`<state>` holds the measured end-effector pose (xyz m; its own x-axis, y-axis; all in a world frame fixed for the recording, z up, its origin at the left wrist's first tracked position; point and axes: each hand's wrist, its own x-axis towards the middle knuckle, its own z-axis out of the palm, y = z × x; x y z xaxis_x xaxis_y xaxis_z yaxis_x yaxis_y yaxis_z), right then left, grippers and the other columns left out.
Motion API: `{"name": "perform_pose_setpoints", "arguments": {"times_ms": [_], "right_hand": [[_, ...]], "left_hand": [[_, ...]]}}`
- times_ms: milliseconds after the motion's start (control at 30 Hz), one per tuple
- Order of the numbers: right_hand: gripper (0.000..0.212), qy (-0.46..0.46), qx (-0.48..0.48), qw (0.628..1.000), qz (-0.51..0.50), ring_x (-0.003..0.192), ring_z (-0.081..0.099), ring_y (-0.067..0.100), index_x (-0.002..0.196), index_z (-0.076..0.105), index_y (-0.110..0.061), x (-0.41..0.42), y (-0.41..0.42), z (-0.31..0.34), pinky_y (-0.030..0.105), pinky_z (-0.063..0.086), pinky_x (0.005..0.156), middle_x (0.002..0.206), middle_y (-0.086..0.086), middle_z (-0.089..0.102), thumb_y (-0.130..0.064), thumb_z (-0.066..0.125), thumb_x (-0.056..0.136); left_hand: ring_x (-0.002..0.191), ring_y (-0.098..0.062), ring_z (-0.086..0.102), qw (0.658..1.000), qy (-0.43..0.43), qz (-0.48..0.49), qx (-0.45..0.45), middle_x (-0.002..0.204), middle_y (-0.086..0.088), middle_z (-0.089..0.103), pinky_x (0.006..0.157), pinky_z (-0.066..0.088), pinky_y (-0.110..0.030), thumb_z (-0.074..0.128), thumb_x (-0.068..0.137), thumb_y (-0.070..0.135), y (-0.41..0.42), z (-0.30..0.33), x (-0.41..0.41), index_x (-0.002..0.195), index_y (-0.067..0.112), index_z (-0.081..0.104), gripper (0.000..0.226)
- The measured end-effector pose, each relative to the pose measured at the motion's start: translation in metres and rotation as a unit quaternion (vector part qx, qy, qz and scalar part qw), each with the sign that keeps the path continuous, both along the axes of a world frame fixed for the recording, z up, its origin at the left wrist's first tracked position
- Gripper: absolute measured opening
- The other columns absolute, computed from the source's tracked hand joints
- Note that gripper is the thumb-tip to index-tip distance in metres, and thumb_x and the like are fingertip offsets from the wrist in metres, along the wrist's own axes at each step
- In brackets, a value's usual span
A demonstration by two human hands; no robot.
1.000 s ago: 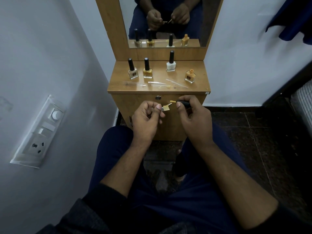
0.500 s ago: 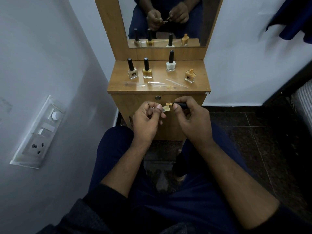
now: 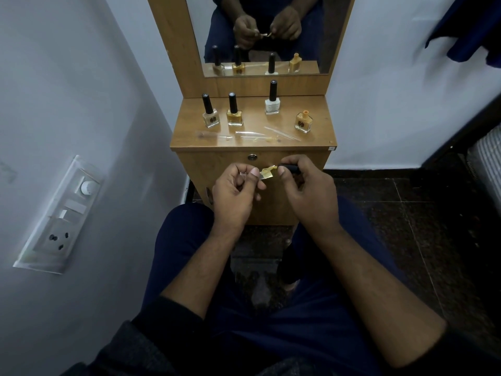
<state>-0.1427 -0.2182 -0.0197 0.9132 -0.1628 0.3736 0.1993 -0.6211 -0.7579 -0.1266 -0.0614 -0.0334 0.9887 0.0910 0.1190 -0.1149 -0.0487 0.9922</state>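
Note:
My left hand (image 3: 235, 192) pinches a small clear nail tip (image 3: 267, 174) coated in yellow polish, held in front of the wooden cabinet. My right hand (image 3: 306, 189) grips the black cap of a polish brush (image 3: 288, 168), and the brush end touches the tip. An uncapped yellow polish bottle (image 3: 303, 122) stands at the right of the cabinet top (image 3: 320, 137). Three capped bottles stand there too: a beige bottle (image 3: 210, 117), a gold bottle (image 3: 234, 114) and a white bottle (image 3: 272, 103).
Several clear nail-tip sticks (image 3: 250, 134) lie along the cabinet top's front. A mirror (image 3: 265, 33) rises behind the bottles. A switch and socket panel (image 3: 61, 215) sits on the left wall. Dark cloth (image 3: 466, 28) hangs at the upper right. My knees are close to the cabinet.
The brush in my right hand has moved left from just beside the nail tip onto it. My left hand has stayed almost still.

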Motion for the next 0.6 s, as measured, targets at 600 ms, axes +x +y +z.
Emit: {"name": "perform_pose_setpoints", "arguments": {"times_ms": [600], "right_hand": [[0.028,0.06,0.255,0.965,-0.018,0.074,0.071,0.013,0.122,0.068,-0.015,0.016,-0.004,-0.005,0.027,0.057,0.074,0.088,-0.001,0.077,-0.033,0.053,0.107]], "left_hand": [[0.065,-0.014,0.061,0.994,0.061,0.006,-0.093,0.089,-0.008,0.076,0.053,0.045,-0.027,0.047,0.11,0.015,-0.008,0.007,0.01,0.117,0.01,0.059,0.015]]}}
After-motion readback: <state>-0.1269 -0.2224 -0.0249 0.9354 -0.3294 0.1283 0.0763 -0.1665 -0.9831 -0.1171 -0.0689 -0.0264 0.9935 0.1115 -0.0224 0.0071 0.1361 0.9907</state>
